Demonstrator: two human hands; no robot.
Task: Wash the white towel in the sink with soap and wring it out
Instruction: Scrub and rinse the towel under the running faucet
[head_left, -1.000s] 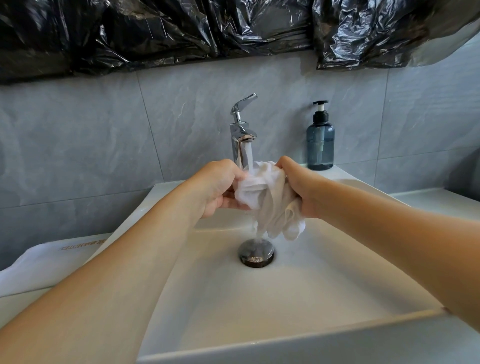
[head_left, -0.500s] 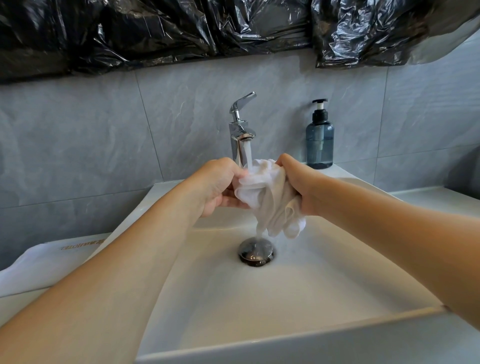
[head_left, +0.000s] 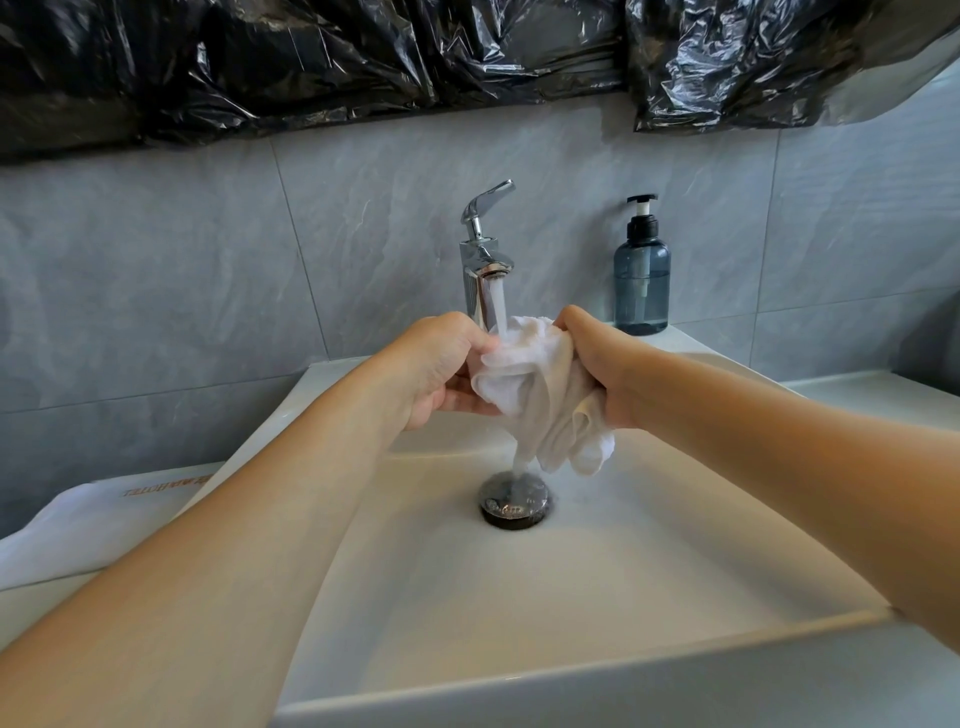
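Both hands grasp the bunched white towel (head_left: 540, 395) between them, the left hand (head_left: 441, 364) clenched on its left side and the right hand (head_left: 602, 364) on its right, under water running from the chrome faucet (head_left: 480, 260) just beyond them. Below the hands lies the white sink (head_left: 519, 597) with its dark drain (head_left: 514, 501). Beyond the right hand stands a blue soap bottle (head_left: 641, 275) against the grey tiled wall (head_left: 156, 270). Black plastic sheeting (head_left: 311, 57) hangs above. Left of the left arm, a folded white cloth (head_left: 88, 525) rests on the desk (head_left: 883, 389).

A bathroom, likely a hotel's: a white basin (head_left: 597, 597) with chrome tap (head_left: 480, 270), grey wall tiles (head_left: 156, 291), a pump soap bottle (head_left: 641, 280), a lettered folded towel (head_left: 93, 519) on the counter (head_left: 883, 395).
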